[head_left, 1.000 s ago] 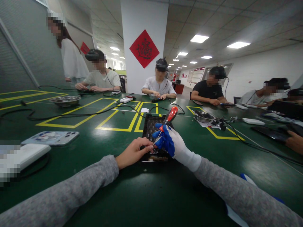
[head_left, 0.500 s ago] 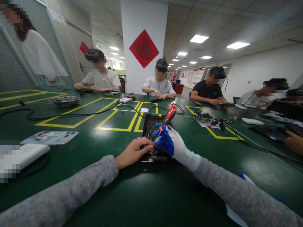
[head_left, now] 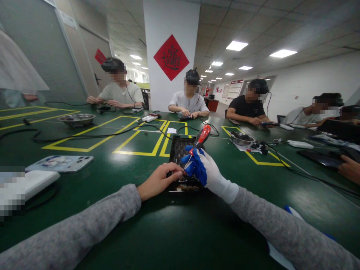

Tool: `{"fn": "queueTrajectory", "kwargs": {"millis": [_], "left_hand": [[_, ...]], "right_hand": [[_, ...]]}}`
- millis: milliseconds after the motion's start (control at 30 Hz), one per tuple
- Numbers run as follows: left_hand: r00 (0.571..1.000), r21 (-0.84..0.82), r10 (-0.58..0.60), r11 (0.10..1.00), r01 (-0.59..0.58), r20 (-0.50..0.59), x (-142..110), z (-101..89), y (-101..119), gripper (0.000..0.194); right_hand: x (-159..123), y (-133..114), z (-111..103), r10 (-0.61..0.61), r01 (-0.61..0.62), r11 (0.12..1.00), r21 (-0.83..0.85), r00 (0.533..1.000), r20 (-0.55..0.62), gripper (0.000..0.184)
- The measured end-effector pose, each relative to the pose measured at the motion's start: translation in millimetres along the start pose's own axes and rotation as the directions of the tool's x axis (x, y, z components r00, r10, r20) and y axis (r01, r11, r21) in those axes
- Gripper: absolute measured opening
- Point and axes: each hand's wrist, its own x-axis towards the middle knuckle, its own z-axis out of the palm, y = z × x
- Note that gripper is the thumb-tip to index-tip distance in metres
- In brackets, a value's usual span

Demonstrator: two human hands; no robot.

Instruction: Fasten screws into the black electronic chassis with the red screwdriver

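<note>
At centre frame, a gloved right hand [head_left: 210, 171] grips a screwdriver [head_left: 199, 140], seemingly light, stiff and best held by its handle [head_left: 205, 132], over a black casing [head_left: 180, 148]; whether the left hand [head_left: 161, 179] holds anything cannot be told.

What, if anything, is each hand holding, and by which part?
The right hand holds the screwdriver near the lower end of its handle. The left hand is close to the tip; whether it grips anything cannot be told.
</note>
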Motion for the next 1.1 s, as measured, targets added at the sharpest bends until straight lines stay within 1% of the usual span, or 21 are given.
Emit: {"fn": "queueTrajectory", "kwargs": {"millis": [67, 133, 300, 400, 533, 600, 733, 867, 1000, 1100], "left_hand": [[1.0, -0.02, -0.027, 0.999, 0.027, -0.012, 0.2, 0.9, 1.3, 0.025], [0.999, -0.044, -0.047, 0.998, 0.047, -0.012, 0.2, 1.5, 1.7, 0.026], [1.0, -0.019, -0.009, 1.0, 0.009, 0.019, -0.6, -0.1, -0.5, 0.024], [1.0, 0.009, 0.002, 1.0, -0.002, 0.025, -0.4, -0.4, -0.3, 0.024], [0.999, -0.032, -0.042, 0.999, 0.042, -0.003, 0.4, 1.3, 1.9, 0.024], [0.999, -0.044, -0.052, 0.998, 0.052, -0.006, 0.4, 1.6, 1.9, 0.024], [1.0, 0.005, -0.015, 1.0, 0.015, 0.003, -0.2, 0.0, 0.4, 0.023], [1.0, 0.044, -0.004, 0.999, 0.004, 0.014, -0.3, -1.2, 2.1, 0.023], [0.999, -0.003, -0.043, 0.999, 0.043, 0.004, -0.1, 0.4, 3.8, 0.023], [0.999, -0.032, -0.044, 0.999, 0.044, -0.003, -0.5, 1.3, 1.7, 0.023]], "right_hand": [[-0.5, -0.4, 0.5, -0.028, 0.028, 1.0, -0.003, 1.0, 0.002, 0.036], [-1.2, -1.2, 1.2, -0.029, 0.029, 1.0, -0.003, 1.0, 0.003, 0.035], [-1.0, -2.8, 1.8, 0.022, -0.022, 1.0, 0.01, 1.0, -0.011, 0.037], [-0.4, -2.4, 1.8, 0.015, -0.014, 1.0, 0.014, 1.0, -0.023, 0.036], [-1.9, -3.1, 3.3, -0.026, 0.026, 1.0, -0.013, 0.999, -0.021, 0.035], [-3.0, -4.0, 4.2, -0.022, 0.022, 1.0, -0.022, 0.999, -0.026, 0.035], [-2.8, -4.2, 4.5, 0.028, -0.028, 1.0, -0.001, 0.999, -0.033, 0.039], [-1.9, -3.2, 4.3, 0.009, -0.01, 1.0, -0.015, 1.0, -0.029, 0.035], [-2.8, -3.2, 5.3, -0.009, 0.009, 1.0, -0.027, 1.0, -0.011, 0.035], [-3.3, -3.9, 5.1, 0.01, -0.011, 1.0, -0.02, 1.0, -0.012, 0.037]]}}
